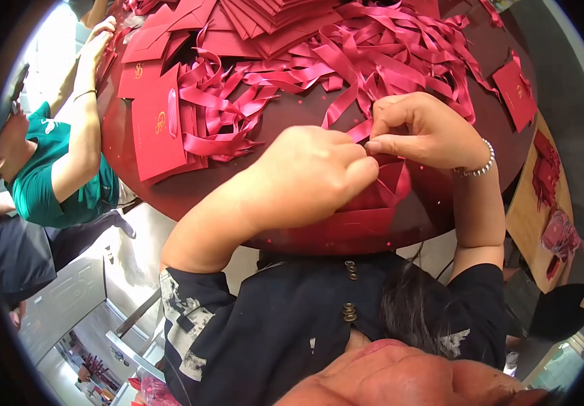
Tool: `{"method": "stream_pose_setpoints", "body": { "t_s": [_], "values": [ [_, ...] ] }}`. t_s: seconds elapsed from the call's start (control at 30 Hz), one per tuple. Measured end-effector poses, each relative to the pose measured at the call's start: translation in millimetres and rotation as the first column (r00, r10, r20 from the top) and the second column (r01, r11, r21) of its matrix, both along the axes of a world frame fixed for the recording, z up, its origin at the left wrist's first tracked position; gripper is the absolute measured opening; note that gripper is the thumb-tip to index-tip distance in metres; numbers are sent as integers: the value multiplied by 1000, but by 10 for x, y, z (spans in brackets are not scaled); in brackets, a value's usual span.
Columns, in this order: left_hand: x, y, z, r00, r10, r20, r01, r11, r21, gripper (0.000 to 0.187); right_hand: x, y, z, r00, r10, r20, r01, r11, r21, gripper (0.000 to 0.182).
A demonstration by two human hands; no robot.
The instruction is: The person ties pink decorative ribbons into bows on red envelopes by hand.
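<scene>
My left hand [309,172] is closed, knuckles up, with its fingertips meeting those of my right hand over the near part of the round table. Thumb and forefinger of my right hand [427,128] are pinched together, and a beaded bracelet circles that wrist. Both hands grip a dark pink ribbon [394,186], which loops down below them; the exact pinch point is partly hidden. Under the hands lies a red paper bag [366,223], partly covered by my left hand. Loose pink ribbons [400,47] lie in a tangled heap just beyond my hands.
Red bags with gold print [160,128] are stacked at the left, and more red folded pieces [271,24] pile up at the back. A single bag [515,95] lies near the right edge. One person in green [65,162] works at the left; another [569,304] is at a wooden table [532,203].
</scene>
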State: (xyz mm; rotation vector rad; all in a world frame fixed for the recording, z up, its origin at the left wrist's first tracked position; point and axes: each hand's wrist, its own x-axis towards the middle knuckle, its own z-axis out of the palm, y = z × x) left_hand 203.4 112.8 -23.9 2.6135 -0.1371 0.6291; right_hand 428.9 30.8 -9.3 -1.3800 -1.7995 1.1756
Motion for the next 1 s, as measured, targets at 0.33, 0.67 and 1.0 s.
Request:
{"method": "stream_pose_setpoints", "body": {
  "t_s": [0.33,0.67,1.0],
  "values": [
    [-2,-46,35,999,24,37,-32,971,237,20,20,134,-39,965,254,-66,-251,966,54,15],
    [28,0,-7,1000,18,-13,-16,988,153,18,199,234,-199,894,442,-70,-438,897,67,29],
    [54,44,-32,1000,5,8,-5,1000,14,20,82,90,-143,945,320,64,-326,933,150,36]
  ]
}}
